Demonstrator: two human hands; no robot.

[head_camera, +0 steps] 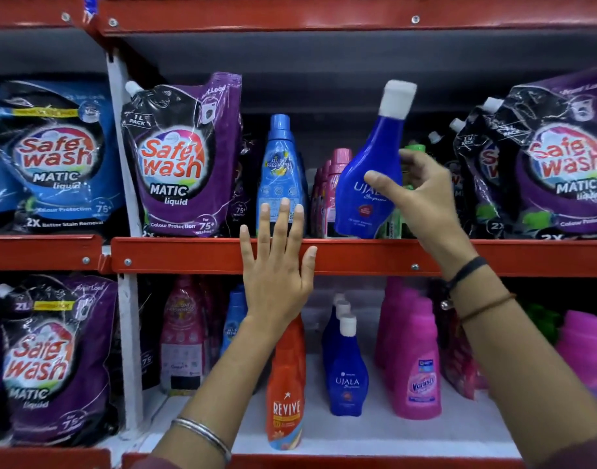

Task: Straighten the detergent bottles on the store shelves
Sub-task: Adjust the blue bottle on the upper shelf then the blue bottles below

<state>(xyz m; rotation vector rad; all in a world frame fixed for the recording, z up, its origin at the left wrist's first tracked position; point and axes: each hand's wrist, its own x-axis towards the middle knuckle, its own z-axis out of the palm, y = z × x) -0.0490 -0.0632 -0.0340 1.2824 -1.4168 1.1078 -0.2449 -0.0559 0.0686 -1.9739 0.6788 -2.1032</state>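
Ujala bottle (368, 184) tilted on upper shelf (209, 253), centre-right of frame; pinched by right hand (422, 201). Left hand (277, 262) flat, released, at shelf edge. Risk: loose pinch, toppling onto pink bottles (331, 184).

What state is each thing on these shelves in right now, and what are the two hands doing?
Ujala bottle on upper shelf: tilted to the right, white cap on, gripped by the right hand.
Right hand: closed around the tilted bottle.
Left hand: open, fingers spread, flat against the red shelf edge.
Light blue bottle: upright, capped.
Revive bottle: upright, lower shelf.
Vanish bottle: upright.
Safewash pouch: standing, sealed.
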